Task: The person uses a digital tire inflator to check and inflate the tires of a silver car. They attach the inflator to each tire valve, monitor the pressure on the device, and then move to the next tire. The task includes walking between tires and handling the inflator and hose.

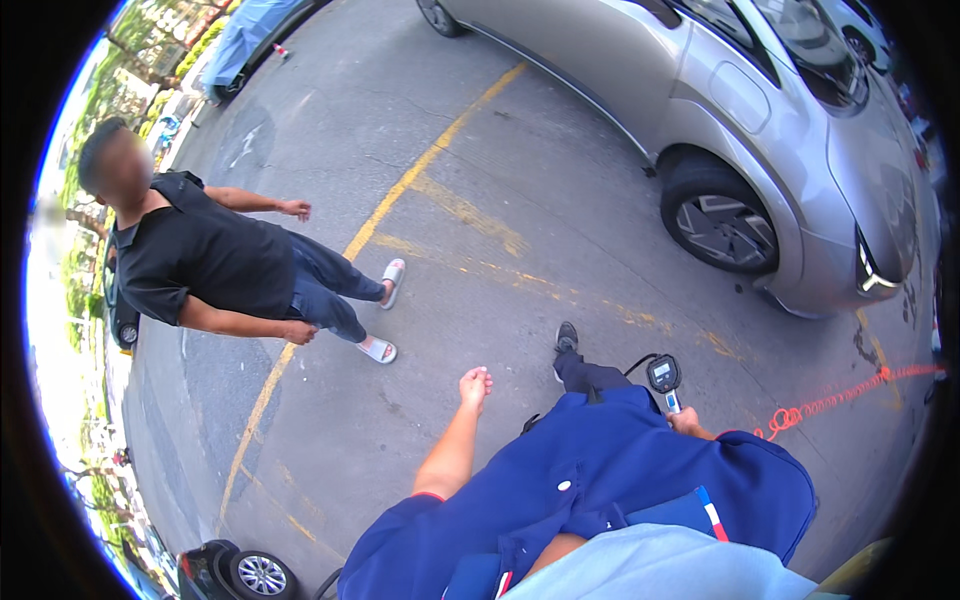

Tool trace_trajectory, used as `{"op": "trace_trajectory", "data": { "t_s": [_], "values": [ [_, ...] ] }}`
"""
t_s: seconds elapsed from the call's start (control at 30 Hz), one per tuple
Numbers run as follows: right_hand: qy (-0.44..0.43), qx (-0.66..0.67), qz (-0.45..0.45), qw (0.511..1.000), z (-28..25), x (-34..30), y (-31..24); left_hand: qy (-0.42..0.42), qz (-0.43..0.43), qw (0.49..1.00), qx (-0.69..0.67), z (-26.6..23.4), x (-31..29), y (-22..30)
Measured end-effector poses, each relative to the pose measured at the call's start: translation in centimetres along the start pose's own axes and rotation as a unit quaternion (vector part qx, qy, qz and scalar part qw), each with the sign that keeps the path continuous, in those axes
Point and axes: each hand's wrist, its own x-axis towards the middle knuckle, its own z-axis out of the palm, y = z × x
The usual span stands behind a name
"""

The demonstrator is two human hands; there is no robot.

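Beyond the right hand (686, 420), which is gripping a black gauge (663, 374), a silver car (720, 125) is standing; rightward an orange coiled hose (886, 374) is trailing; the left hand (476, 386) is hanging apart, curling, how tightly I cannot tell; leftward a person (205, 255) is standing; grey pavement (590, 235) is spreading beneath both hands.

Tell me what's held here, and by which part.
The right hand grips a digital tire gauge by its handle, below the display; the left hand holds nothing visible.
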Motion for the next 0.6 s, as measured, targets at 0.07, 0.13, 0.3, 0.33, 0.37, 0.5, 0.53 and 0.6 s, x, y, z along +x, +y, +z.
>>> {"op": "trace_trajectory", "data": {
  "t_s": [0.07,0.13,0.3,0.33,0.37,0.5,0.53,0.6],
  "values": [
    [-0.018,-0.022,-0.006,1.000,1.1,3.4,-7.3,0.028,-0.014,0.999,0.021,-1.3,0.8,4.2],
    [-0.043,-0.034,0.013,0.998,2.2,5.4,-13.1,0.053,-0.035,0.997,0.039,-3.7,0.4,5.6],
    [-0.040,-0.066,-0.049,0.996,5.0,10.0,-27.7,0.123,-0.078,0.989,0.037,-9.4,5.3,9.0],
    [-0.035,-0.084,-0.050,0.995,5.8,11.2,-30.2,0.140,-0.112,0.983,0.032,-10.5,6.4,9.5],
    [-0.039,-0.067,-0.059,0.995,6.7,12.3,-32.4,0.134,-0.121,0.983,0.025,-11.4,7.5,9.8],
    [0.051,-0.065,-0.083,0.993,11.3,17.2,-39.3,0.139,-0.201,0.970,0.018,-15.0,16.3,13.7],
    [0.084,-0.067,-0.100,0.989,12.5,18.1,-40.7,0.148,-0.232,0.961,0.016,-15.8,18.6,14.6],
    [0.095,-0.056,-0.081,0.991,13.8,19.1,-43.5,0.120,-0.195,0.973,0.004,-17.2,25.6,17.8]
  ]
}}
